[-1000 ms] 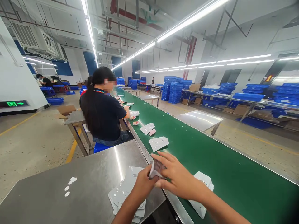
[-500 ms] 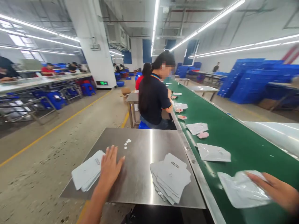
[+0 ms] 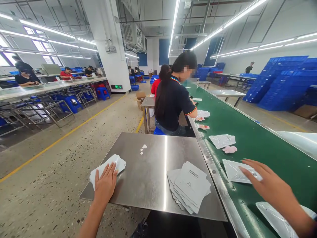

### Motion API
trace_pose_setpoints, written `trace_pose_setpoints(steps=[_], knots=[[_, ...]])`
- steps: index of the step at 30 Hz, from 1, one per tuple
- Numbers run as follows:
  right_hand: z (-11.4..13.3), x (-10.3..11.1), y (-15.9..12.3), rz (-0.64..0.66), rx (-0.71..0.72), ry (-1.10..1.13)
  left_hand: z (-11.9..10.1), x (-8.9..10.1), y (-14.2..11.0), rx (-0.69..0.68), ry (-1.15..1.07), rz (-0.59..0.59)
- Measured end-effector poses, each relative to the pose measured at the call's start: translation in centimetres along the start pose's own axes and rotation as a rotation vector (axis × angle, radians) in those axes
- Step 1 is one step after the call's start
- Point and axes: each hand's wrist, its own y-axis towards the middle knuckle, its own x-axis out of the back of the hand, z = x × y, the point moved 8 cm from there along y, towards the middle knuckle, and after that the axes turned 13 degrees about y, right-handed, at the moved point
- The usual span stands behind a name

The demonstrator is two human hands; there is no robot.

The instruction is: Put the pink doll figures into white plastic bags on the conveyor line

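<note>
My left hand (image 3: 107, 181) lies flat, fingers stretched, on a stack of white cards (image 3: 119, 162) at the left of the steel table (image 3: 146, 178). My right hand (image 3: 269, 183) is open over the green conveyor belt (image 3: 260, 142), thumb and fingers apart. Its fingertips are at a white plastic pouch (image 3: 236, 172); whether they touch it I cannot tell. Another white pouch (image 3: 274, 218) lies nearer me, partly hidden under my right forearm. A second, fanned pile of white cards (image 3: 190, 185) with printed lettering sits at the table's right side.
Several small white discs (image 3: 142, 150) lie on the table. Farther up the belt are another pouch (image 3: 221, 141), a pink soft-looking item (image 3: 229, 149) and more small pink pieces (image 3: 203, 126). A co-worker in a dark shirt (image 3: 173, 102) sits beyond the table, beside the belt.
My right hand has let go of the nearest pouch and moved up the belt to the one beyond. My left hand has shifted from the cards' right edge onto their top.
</note>
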Motion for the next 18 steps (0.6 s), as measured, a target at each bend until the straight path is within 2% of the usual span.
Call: trace_pose_setpoints(steps=[1,3,5,7,9,11,13,16,18], knots=[[3.2,-0.9,0.0,0.028,0.041,0.065,-0.3,1.4,0.1,-0.022,-0.015,-0.054],[10.7,-2.9,-0.5,0.089,0.221,0.248,-1.7,4.4,0.2,-0.101,-0.109,-0.121],[18.0,-5.2,-1.5,0.207,0.408,0.398,-3.9,6.9,-0.2,-0.209,-0.291,-0.072],[24.6,-7.5,-3.1,0.362,0.590,0.526,-6.4,8.1,-1.1,-0.259,-0.510,0.121],[29.6,-10.0,-4.8,0.547,0.705,0.564,-8.2,7.7,-2.4,-0.195,-0.729,0.386],[32.7,-12.7,-6.1,0.703,0.769,0.534,-9.3,6.5,-3.9,-0.068,-0.998,0.602],[34.6,-15.2,-6.6,0.802,0.809,0.520,-9.5,5.0,-5.0,0.106,-1.277,0.717],[36.3,-19.1,-5.5,0.907,0.841,0.627,-8.6,1.9,-6.4,0.488,-1.540,0.782],[36.5,-22.3,-3.2,0.880,0.764,0.645,-7.7,0.0,-7.4,0.776,-1.617,0.769]])
